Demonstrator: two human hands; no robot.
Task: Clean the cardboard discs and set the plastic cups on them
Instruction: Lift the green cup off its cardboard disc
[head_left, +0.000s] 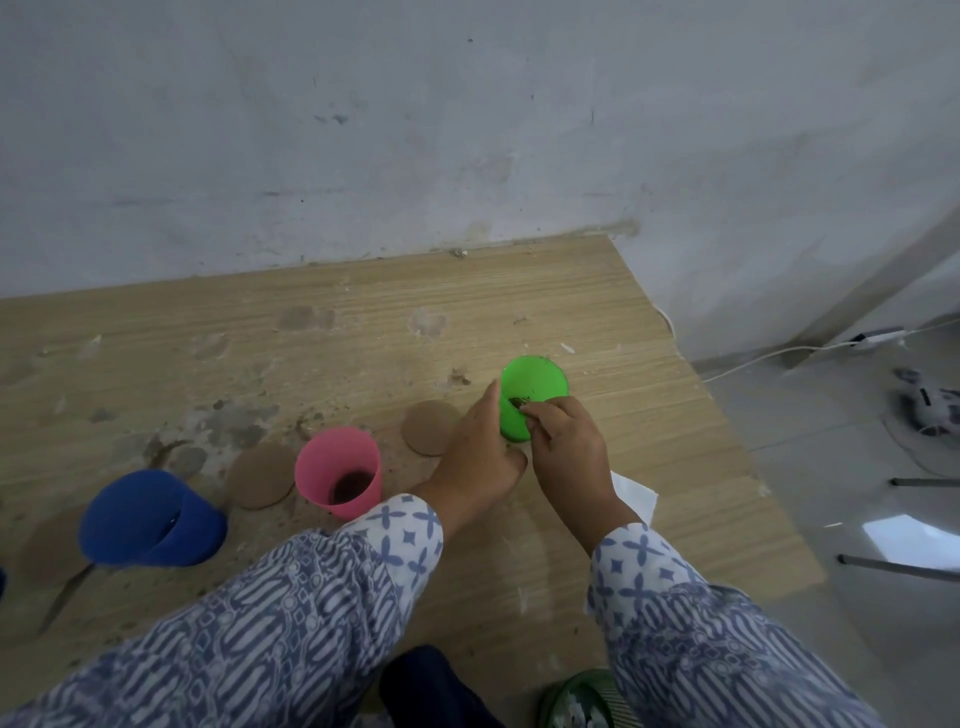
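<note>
A green plastic cup stands on the wooden table near its right side. My left hand holds the cup's left wall, index finger up along it and thumb under its base. My right hand has curled fingers pinching the cup's near rim, where dark crumbs sit. A pink cup stands upright to the left, dark residue inside. A blue cup is at far left. One cardboard disc lies bare between the pink and green cups. Another disc lies left of the pink cup. A third disc shows partly under the blue cup.
Dirt and stains cover the tabletop around the cups. A white tissue lies under my right wrist. The wall runs along the table's far edge. Right of the table are floor, a white cable and metal legs. A green object sits at the bottom.
</note>
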